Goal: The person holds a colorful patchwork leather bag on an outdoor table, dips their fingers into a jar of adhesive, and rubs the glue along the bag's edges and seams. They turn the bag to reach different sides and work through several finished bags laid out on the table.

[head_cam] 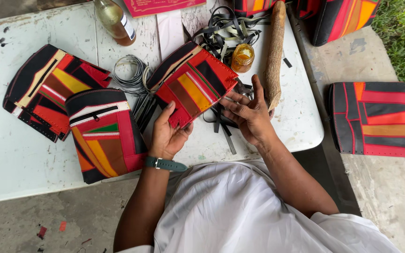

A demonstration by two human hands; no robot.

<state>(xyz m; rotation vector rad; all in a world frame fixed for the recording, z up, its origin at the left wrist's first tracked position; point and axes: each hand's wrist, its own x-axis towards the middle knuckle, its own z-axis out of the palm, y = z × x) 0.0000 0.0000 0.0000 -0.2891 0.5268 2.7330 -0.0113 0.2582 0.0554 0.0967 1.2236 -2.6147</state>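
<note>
Mid-frame on the white table (19,154), the left hand (167,136) grips the red, black and orange patchwork leather panel (195,86) by its lower corner. The right hand (249,115) lies loose-fingered along its right edge. Looks light and stiffish but bendy, so I'd say the stitched edges are the place to hold it.

Both forearms reach forward, bare; the left hand (167,136), a green watch at its wrist, curls closed, while the right hand (248,112) spreads its fingers.

Two patchwork panels (73,110) are being carried by the white surface (15,154), alongside a glass bottle (114,19), an amber jar (243,57), a wooden stick (275,51) and coiled cords (134,75).
</note>
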